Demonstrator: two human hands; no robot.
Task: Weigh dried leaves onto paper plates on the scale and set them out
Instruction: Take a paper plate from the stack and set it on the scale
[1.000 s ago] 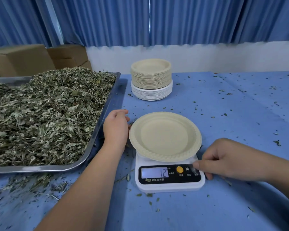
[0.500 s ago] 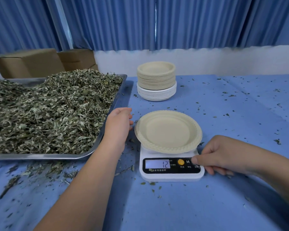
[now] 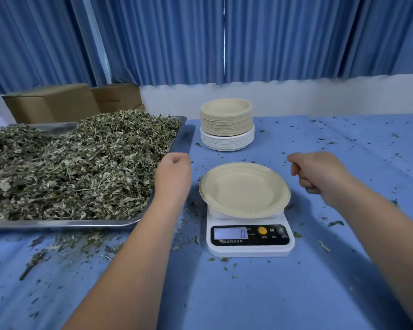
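Observation:
An empty beige paper plate (image 3: 244,189) lies on the white kitchen scale (image 3: 250,236), whose display reads 0. A heap of dried leaves (image 3: 69,163) fills the metal tray (image 3: 57,223) at the left. My left hand (image 3: 174,173) hovers between the tray's right edge and the plate, fingers loosely curled, holding nothing. My right hand (image 3: 320,175) hangs above the table just right of the plate, fingers curled in with nothing in them.
A stack of spare paper plates (image 3: 227,125), beige on white, stands behind the scale. Cardboard boxes (image 3: 69,103) sit behind the tray. Leaf crumbs litter the blue tablecloth (image 3: 272,294), thickest in front of the tray.
My right hand left the scale's buttons and lifted up to the right of the plate. The display went from 12 to 0. My left hand moved slightly back from the plate's rim.

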